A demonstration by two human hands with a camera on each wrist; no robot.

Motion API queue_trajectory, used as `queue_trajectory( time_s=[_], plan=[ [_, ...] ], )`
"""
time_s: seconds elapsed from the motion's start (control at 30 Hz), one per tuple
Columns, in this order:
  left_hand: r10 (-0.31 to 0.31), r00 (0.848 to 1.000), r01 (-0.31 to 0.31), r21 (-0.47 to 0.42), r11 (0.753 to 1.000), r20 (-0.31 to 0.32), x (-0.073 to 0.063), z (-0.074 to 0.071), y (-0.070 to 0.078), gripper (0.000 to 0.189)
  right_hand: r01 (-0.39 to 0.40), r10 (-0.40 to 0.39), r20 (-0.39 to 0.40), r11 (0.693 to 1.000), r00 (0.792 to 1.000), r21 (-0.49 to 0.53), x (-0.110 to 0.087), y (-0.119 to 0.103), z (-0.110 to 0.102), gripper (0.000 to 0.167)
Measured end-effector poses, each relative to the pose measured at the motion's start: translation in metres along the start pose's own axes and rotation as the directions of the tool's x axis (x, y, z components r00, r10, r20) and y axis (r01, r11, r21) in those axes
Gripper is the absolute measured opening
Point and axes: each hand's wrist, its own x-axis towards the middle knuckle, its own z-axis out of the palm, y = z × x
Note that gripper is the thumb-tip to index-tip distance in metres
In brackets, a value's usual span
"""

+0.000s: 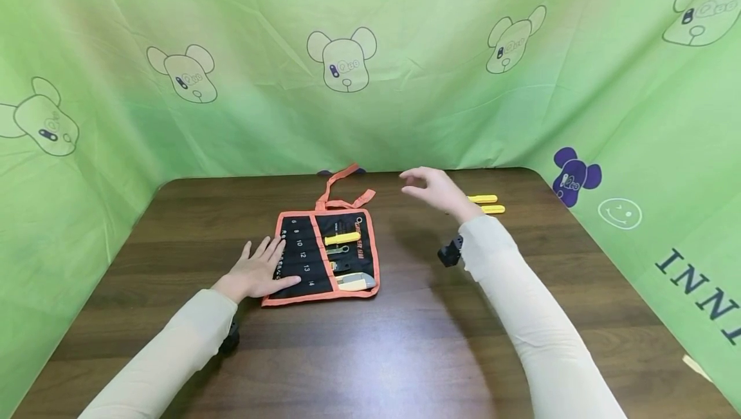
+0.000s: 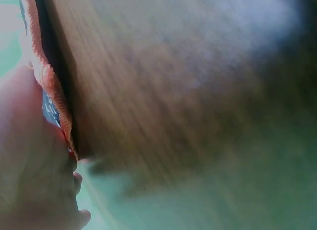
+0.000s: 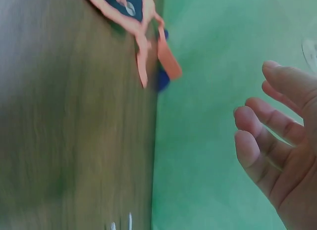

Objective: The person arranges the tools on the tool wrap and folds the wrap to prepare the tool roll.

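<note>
Left hand [image 1: 257, 272], grip spread flat on a black fabric tool pouch edged in orange [image 1: 315, 258], lying on a brown wood-grain counter [image 1: 399, 354], yellow handle [image 1: 343, 238] and utility knife [image 1: 356, 282] in its pockets, right hand [image 1: 435, 192] raised, grip loosely curved, empty, two slim yellow handles [image 1: 493, 210] farther right

Observed a black tool pouch [image 1: 315, 261], orange-edged, near the centre of the head view. Lay unrolled and flat; was touched on its left part by the left hand [image 1: 257, 275]. Bore white printed numbers, 6 to 14, down the left panel. Held, in the right panel, a yellow handle [image 1: 343, 239], a small wrench [image 1: 338, 251] and a yellow-and-grey knife [image 1: 356, 282]. Trailed orange straps [image 1: 365, 198] toward the top of the frame. Noted two yellow handles [image 1: 492, 210] right of centre, roughly parallel, partly hidden, near the right hand [image 1: 437, 190].
</note>
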Motion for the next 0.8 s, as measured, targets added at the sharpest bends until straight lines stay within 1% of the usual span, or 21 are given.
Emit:
queue_trajectory(
  time_s=[0.17,0.27,0.37,0.53,0.6,0.67,0.8],
  plan=[
    [-0.006,1.0,0.006,0.008,1.0,-0.002,0.0,0.002,0.0,0.098,-0.069,0.07,-0.078,0.998,0.994,0.01,-0.01,0.022,-0.023,0.037],
    [-0.006,1.0,0.006,0.009,1.0,-0.007,-0.001,0.002,-0.001,0.098,-0.132,0.134,-0.099,0.991,0.986,0.023,-0.018,0.035,-0.035,0.04],
    [-0.005,1.0,0.006,0.008,1.0,-0.012,-0.001,0.002,-0.001,0.098,-0.178,0.179,-0.101,0.984,0.979,0.014,-0.026,0.049,-0.044,0.044],
    [-0.008,1.0,0.008,0.007,1.0,-0.009,-0.002,0.002,0.0,0.098,-0.256,0.258,-0.081,0.966,0.963,0.033,-0.041,0.075,-0.055,0.051],
    [-0.01,1.0,0.01,0.004,1.0,-0.006,-0.002,0.002,0.0,0.098,-0.281,0.284,-0.082,0.959,0.955,0.046,-0.047,0.085,-0.058,0.051],
    [-0.011,1.0,0.011,0.004,1.0,-0.004,-0.002,0.002,0.0,0.098,-0.291,0.294,-0.09,0.956,0.951,0.045,-0.054,0.094,-0.06,0.049],
    [-0.014,1.0,0.014,0.008,1.0,0.002,-0.002,0.0,0.001,0.097,-0.298,0.296,-0.107,0.954,0.949,-0.008,-0.066,0.107,-0.061,0.043]
  ],
)
